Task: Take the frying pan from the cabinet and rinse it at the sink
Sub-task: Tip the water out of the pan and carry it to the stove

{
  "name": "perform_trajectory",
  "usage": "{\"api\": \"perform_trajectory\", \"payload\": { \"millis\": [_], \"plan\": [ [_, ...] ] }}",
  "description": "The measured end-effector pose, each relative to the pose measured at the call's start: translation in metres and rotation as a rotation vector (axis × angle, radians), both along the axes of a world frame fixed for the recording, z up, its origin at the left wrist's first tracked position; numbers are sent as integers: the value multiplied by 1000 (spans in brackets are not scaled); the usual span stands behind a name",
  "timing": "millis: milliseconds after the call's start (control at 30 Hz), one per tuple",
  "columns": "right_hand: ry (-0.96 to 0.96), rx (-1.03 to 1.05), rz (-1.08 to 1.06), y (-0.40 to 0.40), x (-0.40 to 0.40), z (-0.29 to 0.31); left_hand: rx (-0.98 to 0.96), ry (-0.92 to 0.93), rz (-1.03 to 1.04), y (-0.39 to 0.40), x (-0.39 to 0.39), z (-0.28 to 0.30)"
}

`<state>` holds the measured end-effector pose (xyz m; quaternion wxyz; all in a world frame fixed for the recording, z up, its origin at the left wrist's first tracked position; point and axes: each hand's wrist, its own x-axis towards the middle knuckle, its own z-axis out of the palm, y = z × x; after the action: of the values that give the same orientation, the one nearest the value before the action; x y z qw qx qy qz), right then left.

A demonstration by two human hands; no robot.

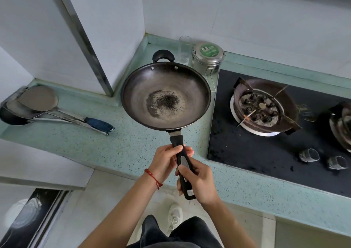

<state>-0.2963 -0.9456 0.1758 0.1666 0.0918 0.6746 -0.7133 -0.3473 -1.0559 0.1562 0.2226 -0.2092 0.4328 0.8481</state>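
The dark round metal frying pan (165, 95), with a long black handle and a small black loop grip on its far rim, is held in the air above the pale green speckled table (121, 147), between the corner of the wall and the black glass gas hob (266, 153). Both hands grip the long handle: the left hand (167, 162) wraps the part nearer the bowl, and the right hand (197, 181) is clenched around the lower end, near the hanging loop. The bowl sits roughly level, with a patch of dark specks at its middle. No sink or cabinet shows in this view, so I judge the pan is out and the carry to the sink is the step in hand. To do it well, keep the bowl level so the specks stay put, keep the two-handed hold since the weight sits far out from the grip, and swing clear of the clear drinking glass (185, 50) and the round steel tin with a green lid (208, 58) standing just behind the far rim. The steel ladles and spatula (38, 103) lying to the left are well apart from the pan.
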Motion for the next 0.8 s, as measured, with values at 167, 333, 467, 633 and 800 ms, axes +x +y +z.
{"api": "perform_trajectory", "payload": {
  "millis": [167,333,467,633,800],
  "plan": [
    [-14,-13,17,7,-25,-8,-21,-13,-5,5,-25,-4],
    [-79,-53,-15,14,-39,-19,-137,-42,-74,10,-44,-8],
    [-83,-62,-6,21,-47,-22,-177,-24,-79,13,-50,-13],
    [-86,-73,-11,29,-52,-24,-278,9,-48,20,-51,-21],
    [-82,-37,11,47,-61,-25,-432,15,4,34,-55,-32]
  ]
}}
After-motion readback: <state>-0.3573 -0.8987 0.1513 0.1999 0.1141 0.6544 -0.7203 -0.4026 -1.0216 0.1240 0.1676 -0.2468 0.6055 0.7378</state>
